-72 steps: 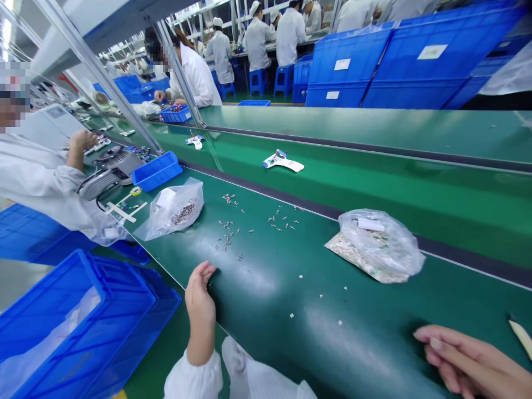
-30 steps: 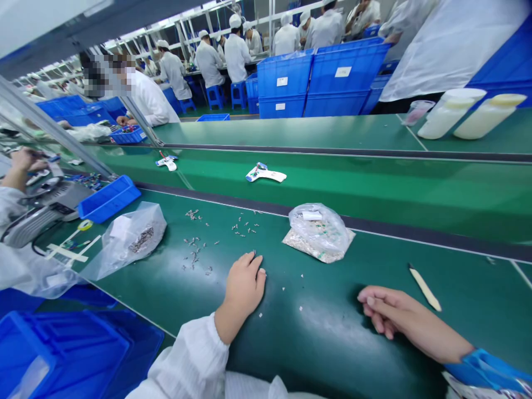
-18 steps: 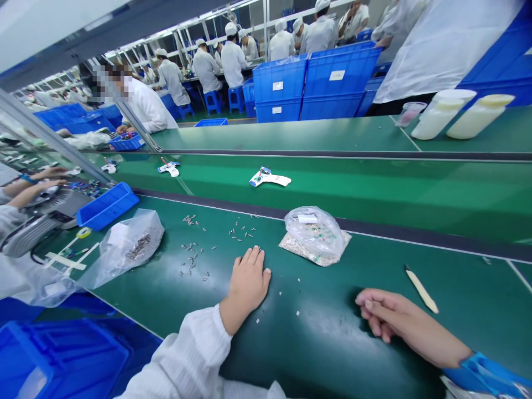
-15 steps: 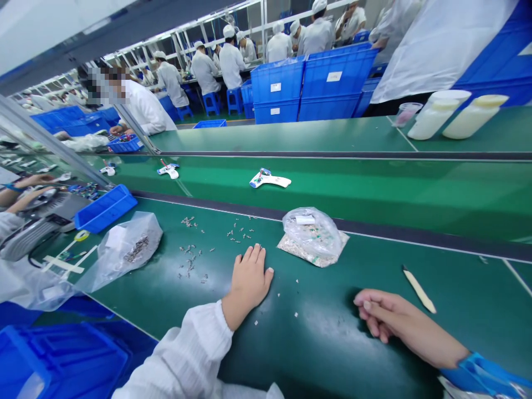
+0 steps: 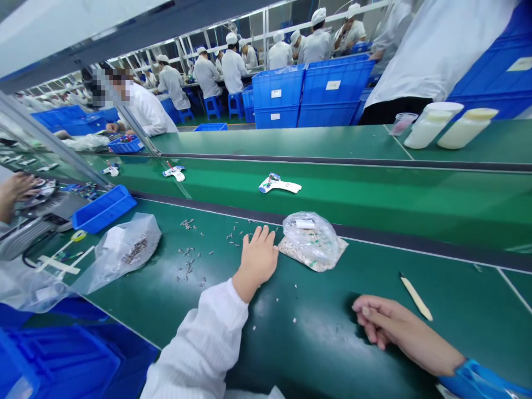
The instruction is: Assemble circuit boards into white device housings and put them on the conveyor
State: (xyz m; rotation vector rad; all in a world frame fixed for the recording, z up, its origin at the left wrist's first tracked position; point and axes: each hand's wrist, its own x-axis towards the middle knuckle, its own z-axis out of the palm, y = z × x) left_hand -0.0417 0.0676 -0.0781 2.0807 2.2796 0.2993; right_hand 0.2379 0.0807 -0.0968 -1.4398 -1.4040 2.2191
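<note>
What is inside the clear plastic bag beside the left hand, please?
The clear plastic bag holds many small pale pieces with green marks, under a white label. Crumpled plastic hides their exact shape.

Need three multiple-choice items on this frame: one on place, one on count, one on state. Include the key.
1. Where is the pale pointed stick?
A) In the blue tray
B) Gripped in a hand
C) On the green conveyor belt, right of the clear plastic bag

2. How many white bottles with pale yellow caps are at upper right?
A) One
B) Two
C) Five

3. What state is the left hand in?
A) Open, palm down on the belt, holding nothing
B) Clenched around a screwdriver
C) Lifted high above the belt, holding a bag

Key:
1 C: the stick lies loose on the belt.
2 B: two stand side by side.
3 A: the fingers are spread and empty.
</note>
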